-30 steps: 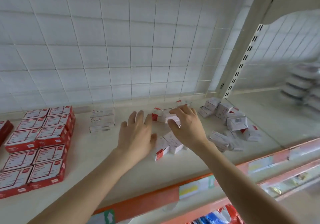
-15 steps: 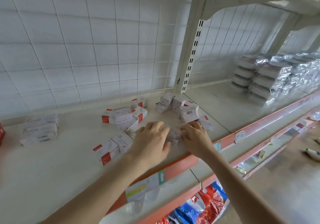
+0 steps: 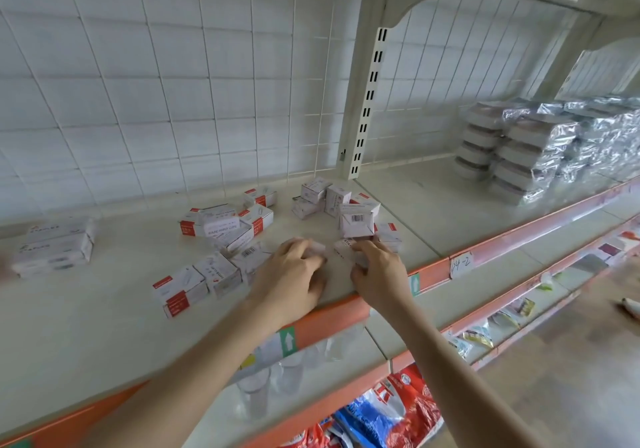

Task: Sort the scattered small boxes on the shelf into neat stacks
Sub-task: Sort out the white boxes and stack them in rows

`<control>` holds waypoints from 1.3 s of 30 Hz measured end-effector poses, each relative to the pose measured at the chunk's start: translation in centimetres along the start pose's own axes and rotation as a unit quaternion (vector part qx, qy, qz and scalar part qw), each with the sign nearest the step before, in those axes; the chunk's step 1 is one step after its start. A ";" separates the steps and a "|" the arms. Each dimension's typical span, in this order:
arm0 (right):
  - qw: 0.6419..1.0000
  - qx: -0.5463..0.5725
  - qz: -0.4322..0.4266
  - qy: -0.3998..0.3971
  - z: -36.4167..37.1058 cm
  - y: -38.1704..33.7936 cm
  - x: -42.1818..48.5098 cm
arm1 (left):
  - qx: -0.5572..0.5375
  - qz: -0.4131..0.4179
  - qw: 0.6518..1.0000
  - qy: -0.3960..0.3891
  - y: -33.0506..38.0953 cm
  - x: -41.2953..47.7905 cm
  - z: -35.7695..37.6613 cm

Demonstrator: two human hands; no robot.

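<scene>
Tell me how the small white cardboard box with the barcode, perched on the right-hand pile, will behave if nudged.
The small white cardboard box with the barcode sits tilted atop other boxes, so it will probably slide or topple. It looks light and stiff-sided, though likely crushable under a hard squeeze.

Shelf carries everything. Far left near the back: stacked boxes. Centre, toward the rear: loose pile of small boxes, one more box just behind it. In front of that pile, two boxes side by side near the front edge. Right of centre, rear: a cluster of boxes, with a box lying on others just in front of it. Left hand and right hand both sit near the front edge, between the piles, fingers on small boxes lying between them. Upright post stands behind the right cluster. Right of the post: wrapped packs stacked at the back. Lower shelf sits below and in front, cups on it.
</scene>
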State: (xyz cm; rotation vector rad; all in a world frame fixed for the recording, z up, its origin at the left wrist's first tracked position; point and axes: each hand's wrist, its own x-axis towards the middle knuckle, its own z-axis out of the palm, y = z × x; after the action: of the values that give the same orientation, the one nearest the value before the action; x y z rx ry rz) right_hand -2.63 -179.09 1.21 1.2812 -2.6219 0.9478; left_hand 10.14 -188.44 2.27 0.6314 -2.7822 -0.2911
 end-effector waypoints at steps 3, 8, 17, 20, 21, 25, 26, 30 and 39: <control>0.999 0.034 0.034 -0.009 -0.6 0.4 0.2 | -0.004 -0.008 1.000 0.006 0.3 -0.3 -0.1; 0.951 0.277 0.132 -0.049 -2.0 0.4 0.6 | -0.052 -0.017 0.998 0.032 0.8 -0.2 0.0; 0.753 0.589 0.241 -0.170 -3.5 -1.9 0.2 | -0.222 -0.029 0.966 0.132 1.4 0.5 -1.1; 0.710 0.626 0.263 -0.185 -3.3 -2.6 0.2 | -0.213 -0.021 0.968 0.132 1.0 0.3 -1.0; 0.700 0.633 0.269 -0.189 -3.2 -2.9 0.3 | -0.212 -0.018 0.969 0.128 0.8 0.1 -1.0; 0.670 0.658 0.284 -0.196 -3.1 -4.2 0.5 | -0.187 -0.020 0.978 0.089 -0.2 -0.1 -1.0; 0.669 0.657 0.287 -0.196 -3.0 -4.6 0.6 | -0.184 -0.019 0.979 0.087 -0.5 -0.1 -1.1; 0.671 0.642 0.311 -0.204 -2.7 -5.3 1.0 | -0.190 -0.016 0.976 0.107 -1.9 -0.6 -1.3; 0.691 0.610 0.270 -0.279 -1.3 -6.9 1.5 | -0.343 -0.086 0.927 0.125 -4.1 -2.2 -3.1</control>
State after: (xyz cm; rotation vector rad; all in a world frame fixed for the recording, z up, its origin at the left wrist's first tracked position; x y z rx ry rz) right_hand 1.19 -182.55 6.18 0.8600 -2.7079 3.2390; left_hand 14.58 -191.51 3.67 0.6609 -2.1657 -1.0741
